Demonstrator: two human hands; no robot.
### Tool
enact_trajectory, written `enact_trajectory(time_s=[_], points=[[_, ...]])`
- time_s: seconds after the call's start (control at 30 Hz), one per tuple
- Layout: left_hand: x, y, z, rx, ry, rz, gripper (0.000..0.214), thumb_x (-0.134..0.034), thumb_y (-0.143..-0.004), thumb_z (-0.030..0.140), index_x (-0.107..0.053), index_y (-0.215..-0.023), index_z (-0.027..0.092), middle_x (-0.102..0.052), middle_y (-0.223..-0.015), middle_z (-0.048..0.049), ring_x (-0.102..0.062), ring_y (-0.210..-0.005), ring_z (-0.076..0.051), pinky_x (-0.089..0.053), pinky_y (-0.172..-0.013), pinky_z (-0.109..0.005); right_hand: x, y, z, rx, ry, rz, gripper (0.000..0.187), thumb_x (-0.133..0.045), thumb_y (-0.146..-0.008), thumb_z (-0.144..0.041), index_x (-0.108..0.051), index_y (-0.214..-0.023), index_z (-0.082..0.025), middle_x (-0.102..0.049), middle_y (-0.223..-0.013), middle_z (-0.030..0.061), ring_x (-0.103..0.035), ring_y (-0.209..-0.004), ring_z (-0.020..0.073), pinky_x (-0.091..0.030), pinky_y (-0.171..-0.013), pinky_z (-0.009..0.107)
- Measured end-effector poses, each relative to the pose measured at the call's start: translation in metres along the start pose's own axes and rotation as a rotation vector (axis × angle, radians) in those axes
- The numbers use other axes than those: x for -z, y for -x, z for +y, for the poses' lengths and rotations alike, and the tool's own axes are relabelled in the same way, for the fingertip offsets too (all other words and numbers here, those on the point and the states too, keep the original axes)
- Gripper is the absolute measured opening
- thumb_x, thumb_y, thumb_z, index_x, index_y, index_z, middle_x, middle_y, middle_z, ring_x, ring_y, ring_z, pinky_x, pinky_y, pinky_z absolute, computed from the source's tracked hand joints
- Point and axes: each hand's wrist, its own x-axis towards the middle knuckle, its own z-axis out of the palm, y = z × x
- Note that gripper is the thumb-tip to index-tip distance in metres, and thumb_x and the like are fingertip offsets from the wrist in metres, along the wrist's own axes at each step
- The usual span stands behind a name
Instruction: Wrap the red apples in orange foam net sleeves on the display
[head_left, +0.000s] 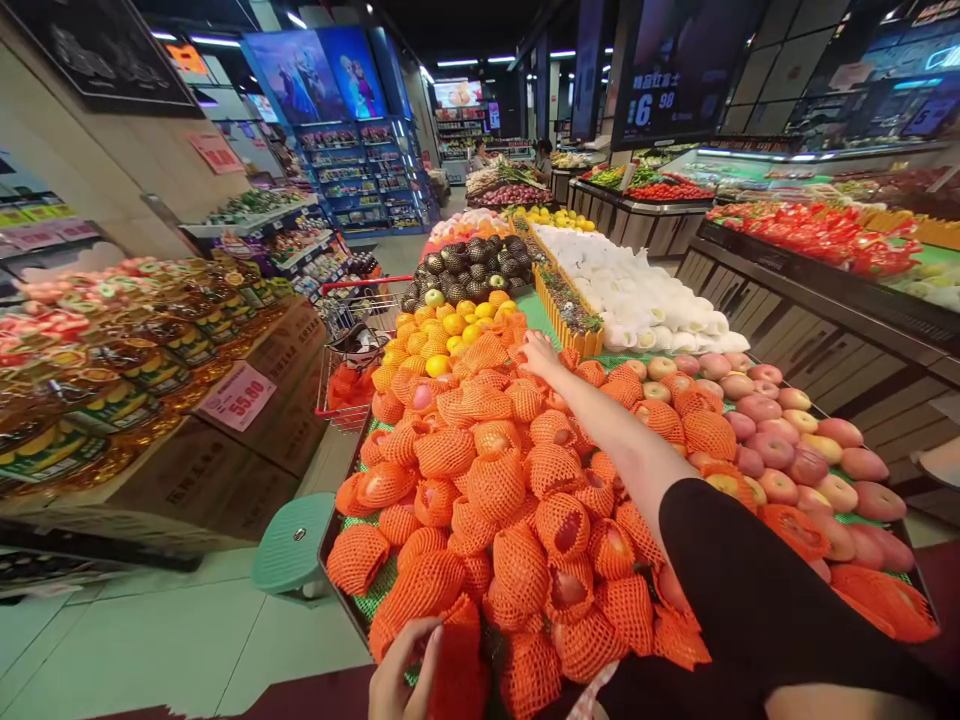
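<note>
My right hand (pixel 535 354) reaches far across a heap of apples wrapped in orange foam nets (pixel 495 480). Its fingers curl down onto a netted apple at the far end of the heap, beside loose oranges (pixel 450 325). My right arm in a black sleeve (pixel 750 590) stretches over the pile. My left hand (pixel 401 675) is at the near edge of the display, with fingers and thumb closed on an orange foam net (pixel 457 660). Bare pink-yellow apples (pixel 787 450) lie to the right of the netted ones.
A red shopping cart (pixel 352 340) stands left of the display, with a green stool (pixel 292 545) nearer on the floor. Boxed goods with a price sign (pixel 236 395) fill the left shelf. Dark fruit, white wrapped produce (pixel 637 295) and further stands lie beyond. People stand far down the aisle.
</note>
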Motion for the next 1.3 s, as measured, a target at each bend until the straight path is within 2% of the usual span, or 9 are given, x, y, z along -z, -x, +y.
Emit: enact_trajectory(time_s=[0.13, 0.3, 0.43, 0.6, 0.73, 0.87, 1.0, 1.13, 1.3], points=[[-0.015, -0.01, 0.016, -0.08, 0.009, -0.05, 0.03, -0.066, -0.095, 0.047, -0.079, -0.089, 0.021, -0.08, -0.089, -0.0072, -0.077, -0.081, -0.024, -0.063, -0.076, -0.029, 0.019, 0.067, 0.008, 0.009, -0.025, 0.161, 0.026, -0.049, -0.101, -0.017, -0.069, -0.117, -0.013, -0.059, -0.133, 0.0169, -0.052, -0.125, 0.0285, -0.041, -0.107, 0.038], [-0.04, -0.002, 0.039, -0.107, 0.051, -0.1, 0.03, -0.067, -0.094, 0.049, -0.079, -0.087, 0.022, -0.08, -0.085, -0.0063, -0.078, -0.08, -0.026, -0.064, -0.075, -0.033, 0.03, 0.185, 0.008, -0.018, -0.122, 0.147, 0.042, -0.051, -0.105, -0.038, -0.049, -0.142, -0.018, -0.067, -0.132, 0.0157, -0.066, -0.105, 0.0295, -0.047, -0.077, 0.034], [-0.056, 0.013, 0.05, -0.129, 0.069, -0.189, 0.03, -0.064, -0.096, 0.046, -0.078, -0.086, 0.022, -0.079, -0.082, -0.0061, -0.076, -0.077, -0.024, -0.062, -0.072, -0.031, 0.028, 0.257, 0.017, -0.26, -0.005, 0.035, 0.056, -0.071, -0.087, -0.067, -0.064, -0.114, -0.018, -0.076, -0.103, 0.0162, -0.07, -0.094, 0.0348, -0.043, -0.069, 0.033], [-0.061, 0.027, 0.063, -0.181, 0.041, -0.261, 0.026, -0.064, -0.097, 0.042, -0.077, -0.087, 0.021, -0.077, -0.082, -0.005, -0.073, -0.075, -0.022, -0.059, -0.07, -0.029, 0.037, 0.304, 0.045, -0.526, -0.169, 0.099, 0.061, -0.082, -0.068, -0.076, -0.061, -0.085, -0.021, -0.07, -0.078, 0.0072, -0.065, -0.075, 0.0269, -0.036, -0.063, 0.03], [-0.071, 0.027, 0.08, -0.243, 0.033, -0.32, 0.027, -0.065, -0.096, 0.042, -0.076, -0.085, 0.021, -0.077, -0.081, -0.0057, -0.072, -0.074, -0.022, -0.058, -0.068, -0.028, 0.043, 0.345, 0.056, -0.466, -0.583, 0.306, 0.041, -0.084, -0.075, -0.053, -0.06, -0.083, -0.021, -0.068, -0.08, 0.0021, -0.061, -0.073, 0.0197, -0.041, -0.068, 0.03], [-0.101, 0.031, 0.099, -0.168, 0.103, -0.442, 0.031, -0.068, -0.093, 0.048, -0.077, -0.095, 0.019, -0.079, -0.088, -0.0084, -0.074, -0.079, -0.023, -0.06, -0.073, -0.032, 0.037, 0.4, 0.033, -0.337, -1.123, 0.376, 0.036, -0.081, -0.078, -0.048, -0.068, -0.098, -0.021, -0.073, -0.104, 0.0049, -0.067, -0.093, 0.0206, -0.051, -0.085, 0.034], [-0.139, 0.04, 0.118, -0.021, 0.288, -0.634, 0.045, -0.069, -0.09, 0.059, -0.075, -0.103, 0.017, -0.078, -0.088, -0.0091, -0.075, -0.081, -0.024, -0.062, -0.076, -0.034, 0.029, 0.449, 0.003, -0.331, -1.351, 0.36, 0.032, -0.084, -0.08, -0.044, -0.07, -0.1, -0.023, -0.074, -0.108, 0.0046, -0.069, -0.105, 0.0213, -0.052, -0.096, 0.036], [-0.172, 0.046, 0.137, 0.095, 0.42, -0.605, 0.051, -0.074, -0.083, 0.062, -0.074, -0.108, 0.017, -0.079, -0.102, -0.0105, -0.075, -0.088, -0.025, -0.063, -0.081, -0.036, 0.03, 0.481, 0.001, -0.369, -1.35, 0.312, 0.027, -0.078, -0.085, -0.043, -0.073, -0.103, -0.024, -0.077, -0.108, 0.0053, -0.071, -0.104, 0.0229, -0.054, -0.096, 0.04], [-0.209, 0.047, 0.154, 0.065, 0.304, -0.538, 0.041, -0.071, -0.086, 0.057, -0.076, -0.093, 0.017, -0.078, -0.089, -0.0075, -0.072, -0.084, -0.024, -0.06, -0.077, -0.033, 0.037, 0.51, 0.032, -0.333, -0.89, 0.464, 0.012, -0.073, -0.092, -0.038, -0.081, -0.088, -0.029, -0.076, -0.113, 0.0078, -0.066, -0.105, 0.028, -0.051, -0.099, 0.049]])
